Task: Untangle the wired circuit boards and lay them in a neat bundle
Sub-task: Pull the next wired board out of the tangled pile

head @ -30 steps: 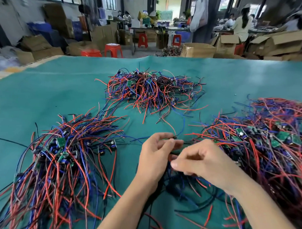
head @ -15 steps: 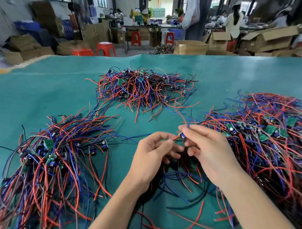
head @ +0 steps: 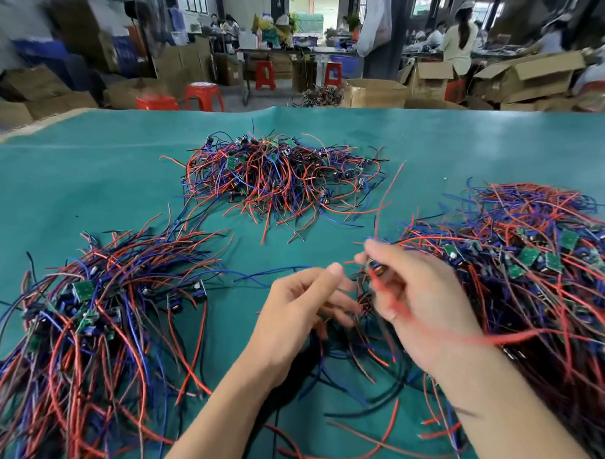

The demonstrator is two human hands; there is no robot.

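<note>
Both hands are working over a green table cover (head: 90,174), between three heaps of wired circuit boards.

Right hand (head: 425,302): fingers are curling around a small board (head: 378,268), pinching it between thumb and forefinger just above the cover. A red wire (head: 462,332) is trailing from that grip, blurred, running across the back of the hand toward the right heap. Hand and wire are smeared by motion, so the exact finger contact on the board is unclear.

Left hand (head: 301,308): fingers are loosely curling, thumb raised, fingertips reaching into a dark knot of wires (head: 363,300) between the two hands. I cannot tell whether it is actually gripping a wire or only touching the knot.

Left heap (head: 96,311): lying at the near left, red, blue and black wires fanning out, several small green boards showing on top.

Far heap (head: 282,173): lying in the middle of the cover, well apart from the hands.

Right heap (head: 533,271): lying just beside the right hand, green boards showing along its upper side.

Loose wires (head: 356,403) are sprawling on the cover under and between the forearms.

Background: cardboard boxes (head: 526,75), red stools (head: 204,95), people sitting at distant benches.
</note>
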